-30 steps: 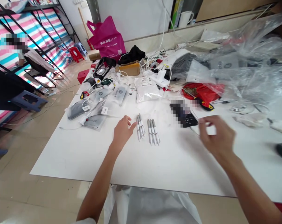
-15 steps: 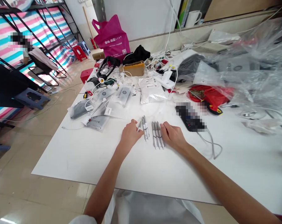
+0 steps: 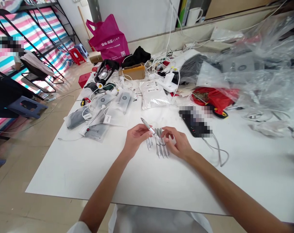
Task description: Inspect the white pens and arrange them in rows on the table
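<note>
A row of pens lay on the table between the left hand and right hand, a corded device to its right. Packets lay to the left; a parcel sat behind the row, a box and carrier bag farther back and left.

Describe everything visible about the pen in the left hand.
The pen is slim, its far end grey and the rest mostly white, apparently plastic. Held in the left hand, it slants leftward to its grey end; its other end overlaps more pens in view. Whether the right hand touches it is unclear.
</note>
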The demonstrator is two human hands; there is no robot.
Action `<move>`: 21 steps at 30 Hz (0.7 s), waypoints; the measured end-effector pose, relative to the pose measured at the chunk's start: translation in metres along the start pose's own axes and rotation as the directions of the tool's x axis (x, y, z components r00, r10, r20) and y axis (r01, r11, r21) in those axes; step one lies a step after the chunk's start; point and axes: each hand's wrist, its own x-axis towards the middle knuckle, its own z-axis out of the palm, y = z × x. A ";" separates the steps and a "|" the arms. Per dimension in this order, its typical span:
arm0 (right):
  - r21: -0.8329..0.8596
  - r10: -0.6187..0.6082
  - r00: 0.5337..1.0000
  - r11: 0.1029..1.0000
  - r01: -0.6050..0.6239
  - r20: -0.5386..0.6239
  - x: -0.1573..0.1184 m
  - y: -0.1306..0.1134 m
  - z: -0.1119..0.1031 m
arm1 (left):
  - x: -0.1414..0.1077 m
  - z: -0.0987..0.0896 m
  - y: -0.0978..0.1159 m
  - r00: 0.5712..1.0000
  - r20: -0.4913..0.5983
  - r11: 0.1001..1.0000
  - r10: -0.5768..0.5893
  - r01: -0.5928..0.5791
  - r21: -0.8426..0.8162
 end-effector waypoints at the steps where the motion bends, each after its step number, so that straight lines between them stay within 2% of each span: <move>1: 0.020 0.006 0.999 1.000 -0.006 0.034 0.000 -0.004 0.002 | 0.000 0.002 -0.007 0.999 0.008 0.999 -0.039 0.039 -0.006; 5: 0.056 0.175 0.979 0.982 -0.182 0.106 -0.002 -0.013 0.010 | -0.005 0.006 -0.024 0.996 -0.039 0.995 -0.081 0.083 0.053; 9: 0.008 0.275 0.961 0.961 -0.275 0.026 -0.003 -0.010 0.007 | -0.006 -0.004 -0.028 0.993 -0.111 0.994 -0.037 0.047 0.094; 13: 0.004 0.288 0.957 0.958 -0.288 0.025 -0.002 -0.008 0.002 | -0.004 -0.009 -0.029 0.998 -0.057 1.000 0.000 -0.001 -0.025; 18: 0.089 0.216 0.962 0.968 -0.233 0.166 -0.002 -0.021 0.006 | -0.008 -0.002 -0.027 0.997 0.069 0.977 -0.020 0.034 -0.211; 21: 0.129 0.215 0.952 0.961 -0.246 0.216 -0.003 -0.027 0.009 | -0.011 -0.001 -0.028 0.999 0.039 0.982 -0.026 0.032 -0.185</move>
